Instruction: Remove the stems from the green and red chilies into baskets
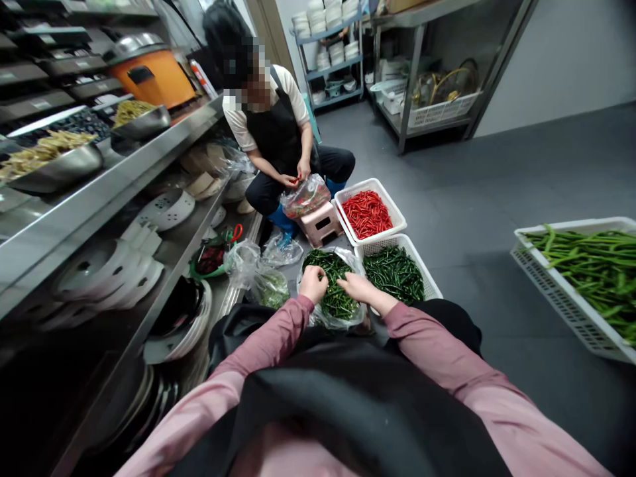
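An open clear plastic bag full of green chillies (338, 306) sits in front of me between my knees. Over its left side is my left hand (313, 285), its fingers curled closed; anything in them is too small to make out. My right hand (358, 289) reaches over the bag from the right with thumb and fingers pinched together, and what they hold cannot be made out. Just right of the bag stands a white basket (433, 286) of green chillies (395, 273). Behind it is another white basket (397, 222) with red chillies (368, 214).
Opposite sits a co-worker (278, 126), both hands at a bag of chillies (307, 197) on a pink stool (320, 224). Metal shelving (119, 172) with stacked dishes runs along the left. A basket (556, 291) of long green beans (591, 265) stands at right.
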`<state>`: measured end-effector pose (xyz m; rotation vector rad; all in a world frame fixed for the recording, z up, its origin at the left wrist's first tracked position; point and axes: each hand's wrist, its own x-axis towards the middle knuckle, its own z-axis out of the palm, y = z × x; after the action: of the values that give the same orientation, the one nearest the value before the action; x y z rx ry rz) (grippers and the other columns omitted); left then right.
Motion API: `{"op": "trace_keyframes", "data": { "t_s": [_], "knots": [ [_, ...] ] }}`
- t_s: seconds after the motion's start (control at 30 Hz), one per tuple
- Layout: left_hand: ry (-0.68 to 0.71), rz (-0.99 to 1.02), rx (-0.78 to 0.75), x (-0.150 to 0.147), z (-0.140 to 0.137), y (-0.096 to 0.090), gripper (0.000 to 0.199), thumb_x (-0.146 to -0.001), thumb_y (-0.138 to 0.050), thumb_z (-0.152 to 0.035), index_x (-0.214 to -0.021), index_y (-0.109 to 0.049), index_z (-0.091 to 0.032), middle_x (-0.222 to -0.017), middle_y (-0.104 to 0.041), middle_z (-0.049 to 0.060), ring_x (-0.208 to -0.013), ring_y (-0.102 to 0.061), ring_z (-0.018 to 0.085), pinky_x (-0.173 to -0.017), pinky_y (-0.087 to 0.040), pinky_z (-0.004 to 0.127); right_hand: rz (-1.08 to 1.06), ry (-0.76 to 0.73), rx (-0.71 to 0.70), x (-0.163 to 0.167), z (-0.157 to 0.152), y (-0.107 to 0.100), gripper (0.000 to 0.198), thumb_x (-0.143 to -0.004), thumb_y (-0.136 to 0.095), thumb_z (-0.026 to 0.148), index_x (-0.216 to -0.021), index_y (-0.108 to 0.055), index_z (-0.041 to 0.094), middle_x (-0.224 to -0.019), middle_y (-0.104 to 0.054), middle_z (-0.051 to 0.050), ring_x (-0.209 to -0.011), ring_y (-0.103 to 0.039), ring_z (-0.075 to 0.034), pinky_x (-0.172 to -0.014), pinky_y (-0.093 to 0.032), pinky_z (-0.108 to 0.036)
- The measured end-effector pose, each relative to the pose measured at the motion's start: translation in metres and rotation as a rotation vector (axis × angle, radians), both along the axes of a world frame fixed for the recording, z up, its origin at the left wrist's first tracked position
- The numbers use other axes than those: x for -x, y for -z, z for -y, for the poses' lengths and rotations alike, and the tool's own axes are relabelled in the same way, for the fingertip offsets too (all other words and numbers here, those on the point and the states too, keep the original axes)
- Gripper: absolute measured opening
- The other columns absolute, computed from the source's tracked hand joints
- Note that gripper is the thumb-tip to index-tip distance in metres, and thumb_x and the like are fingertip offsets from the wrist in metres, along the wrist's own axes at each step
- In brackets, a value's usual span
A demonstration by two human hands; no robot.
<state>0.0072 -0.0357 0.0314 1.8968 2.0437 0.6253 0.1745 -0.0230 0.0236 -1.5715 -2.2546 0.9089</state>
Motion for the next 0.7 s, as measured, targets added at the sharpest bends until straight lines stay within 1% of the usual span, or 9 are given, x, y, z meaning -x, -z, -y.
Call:
{"op": "trace_keyframes", "data": {
  "t_s": [0.1, 0.17, 0.23, 0.33, 0.4, 0.47, 0.5, 0.6, 0.7],
  "knots": [
    [-0.087, 0.203, 0.095, 0.007, -0.006, -0.002, 0.012, -0.072, -0.064, -0.016, -0.084, -0.065, -0.017, -0.094, -0.063, 0.007, -0.091, -0.061, 0.018, -0.081, -0.048, 0.028, -0.117, 0.038, 0.149, -0.006, -0.004, -0.001, 0.030, -0.095, -0.042, 0.034, -0.090, -0.063, 0.013, -0.079, -0.065, -0.009, -0.075, -0.062, -0.020, -0.071, -0.047, -0.031],
    [-0.028, 0.498, 0.270, 0.007, -0.008, -0.005, 0.012, -0.080, -0.062, -0.027, -0.083, -0.065, -0.015, -0.080, -0.063, 0.004, -0.069, -0.060, 0.013, -0.066, -0.048, 0.026, -0.264, -0.021, 0.228, -0.007, -0.005, -0.003, 0.027, -0.094, -0.043, 0.031, -0.081, -0.059, 0.014, -0.070, -0.060, -0.004, -0.065, -0.056, -0.015, -0.066, -0.045, -0.028],
    [0.034, 0.773, 0.389, 0.003, -0.010, -0.008, 0.024, -0.083, -0.061, -0.037, -0.076, -0.061, -0.014, -0.065, -0.058, 0.001, -0.051, -0.049, 0.008, -0.052, -0.040, 0.022, -0.440, -0.067, 0.327, -0.005, -0.004, -0.006, 0.025, -0.094, -0.045, 0.032, -0.076, -0.053, 0.016, -0.064, -0.055, 0.001, -0.057, -0.049, -0.011, -0.060, -0.041, -0.024],
    [0.007, 0.978, 0.380, -0.006, -0.011, -0.014, 0.033, -0.078, -0.069, -0.040, -0.065, -0.051, -0.015, -0.052, -0.044, -0.005, -0.043, -0.036, 0.004, -0.045, -0.027, 0.020, -0.683, -0.081, 0.482, -0.002, -0.003, -0.012, 0.026, -0.092, -0.050, 0.037, -0.075, -0.046, 0.018, -0.059, -0.048, 0.005, -0.052, -0.044, -0.008, -0.053, -0.037, -0.021],
    [-0.020, 1.015, 0.362, -0.010, -0.012, -0.016, 0.034, -0.075, -0.072, -0.038, -0.064, -0.048, -0.016, -0.051, -0.041, -0.007, -0.043, -0.034, 0.004, -0.046, -0.027, 0.019, -0.776, -0.091, 0.576, -0.002, -0.001, -0.016, 0.029, -0.091, -0.054, 0.041, -0.074, -0.044, 0.019, -0.057, -0.046, 0.006, -0.050, -0.042, -0.007, -0.050, -0.036, -0.019],
    [-0.024, 0.917, 0.267, -0.009, -0.014, -0.014, 0.028, -0.075, -0.070, -0.033, -0.066, -0.050, -0.016, -0.055, -0.045, -0.006, -0.048, -0.038, 0.005, -0.050, -0.032, 0.020, -0.797, -0.113, 0.681, -0.002, 0.001, -0.019, 0.032, -0.089, -0.057, 0.043, -0.073, -0.044, 0.019, -0.055, -0.044, 0.007, -0.047, -0.040, -0.006, -0.047, -0.035, -0.019],
    [-0.013, 0.798, 0.188, -0.007, -0.016, -0.012, 0.023, -0.076, -0.068, -0.030, -0.067, -0.052, -0.016, -0.059, -0.048, -0.004, -0.052, -0.043, 0.007, -0.054, -0.036, 0.021, -0.782, -0.118, 0.725, -0.002, 0.002, -0.019, 0.032, -0.089, -0.057, 0.042, -0.072, -0.044, 0.019, -0.054, -0.043, 0.007, -0.045, -0.039, -0.006, -0.046, -0.034, -0.019],
    [0.072, 0.288, 0.043, 0.002, -0.020, 0.002, 0.007, -0.079, -0.063, -0.023, -0.080, -0.064, -0.016, -0.083, -0.061, 0.003, -0.078, -0.056, 0.014, -0.073, -0.046, 0.025, -0.683, -0.020, 0.760, -0.003, 0.003, -0.017, 0.029, -0.091, -0.056, 0.036, -0.070, -0.045, 0.018, -0.052, -0.044, 0.006, -0.042, -0.039, -0.006, -0.043, -0.033, -0.019],
    [0.114, -0.152, 0.122, 0.010, -0.016, 0.023, 0.031, -0.080, -0.059, -0.017, -0.110, -0.066, -0.019, -0.115, -0.059, 0.010, -0.104, -0.056, 0.021, -0.088, -0.045, 0.031, -0.687, 0.204, 0.691, -0.007, -0.004, -0.014, 0.020, -0.091, -0.054, 0.027, -0.075, -0.047, 0.018, -0.056, -0.051, 0.003, -0.044, -0.046, -0.008, -0.045, -0.038, -0.020]
  ]
}}
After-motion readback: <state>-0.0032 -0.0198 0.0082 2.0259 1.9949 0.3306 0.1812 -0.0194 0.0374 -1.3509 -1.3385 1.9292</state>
